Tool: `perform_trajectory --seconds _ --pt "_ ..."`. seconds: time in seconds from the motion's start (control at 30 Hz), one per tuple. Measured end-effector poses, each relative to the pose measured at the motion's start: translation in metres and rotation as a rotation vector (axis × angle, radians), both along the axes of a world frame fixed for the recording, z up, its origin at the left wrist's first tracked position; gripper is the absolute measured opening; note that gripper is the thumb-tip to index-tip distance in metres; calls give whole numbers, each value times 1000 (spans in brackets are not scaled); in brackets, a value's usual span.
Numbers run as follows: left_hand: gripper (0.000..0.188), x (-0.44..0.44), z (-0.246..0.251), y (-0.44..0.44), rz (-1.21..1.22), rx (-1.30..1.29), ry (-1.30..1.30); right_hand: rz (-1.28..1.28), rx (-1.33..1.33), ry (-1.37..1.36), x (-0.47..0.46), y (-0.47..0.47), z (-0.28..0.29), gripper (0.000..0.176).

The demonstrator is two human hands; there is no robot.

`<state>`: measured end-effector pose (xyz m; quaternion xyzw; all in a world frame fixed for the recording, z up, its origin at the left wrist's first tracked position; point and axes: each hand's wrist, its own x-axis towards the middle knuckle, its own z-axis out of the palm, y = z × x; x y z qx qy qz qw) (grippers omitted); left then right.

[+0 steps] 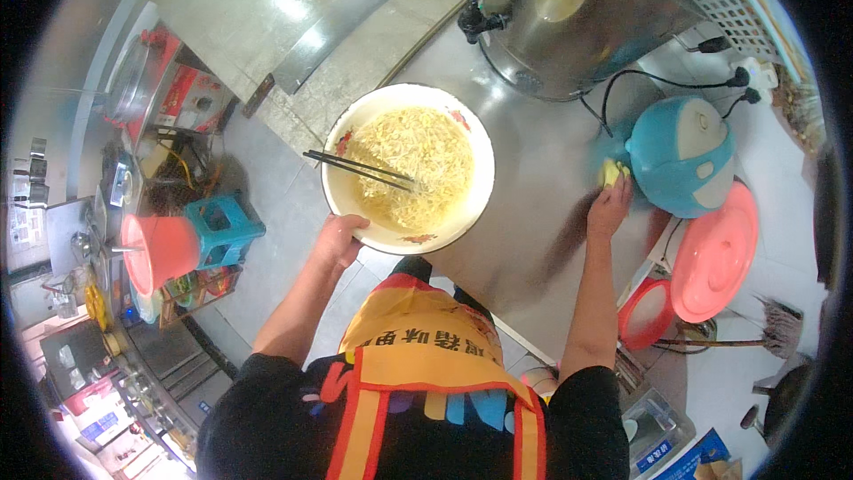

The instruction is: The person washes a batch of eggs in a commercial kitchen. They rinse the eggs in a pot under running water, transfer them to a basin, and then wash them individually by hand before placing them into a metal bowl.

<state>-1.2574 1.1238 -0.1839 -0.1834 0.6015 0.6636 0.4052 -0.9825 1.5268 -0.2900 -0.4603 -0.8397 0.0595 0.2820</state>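
My left hand [343,238] grips the near-left rim of a white enamel basin [481,163] with red flower decorations. Bean sprouts [416,160] in yellowish liquid fill its middle. A pair of black chopsticks [360,169] leans over the left rim, tips among the sprouts. Far to the right, my right hand [612,203] holds a yellow cloth [610,173] against the stainless steel tabletop [533,213]. That hand is just left of a teal and white rice cooker [686,153]. The cloth is partly covered by my fingers.
Behind the basin stands a steel water boiler [573,20] with a black tap [476,19]. Power cords [660,80] run along the back right. A pink lid [716,260] lies beside the cooker. Leftward are a pink bucket [163,250] and a blue plastic stool [223,230].
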Motion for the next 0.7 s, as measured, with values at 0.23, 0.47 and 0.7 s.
perform_trajectory --seconds 0.23,0.47,0.7 --pt "53 4 3 -48 56 -91 -34 365 -102 -116 -39 -124 28 44" --pt "55 -12 41 -113 92 -104 73 374 -102 25 -255 -110 -10 39" --pt "56 -42 74 -146 186 -155 213 744 -418 74 -323 -221 15 37"
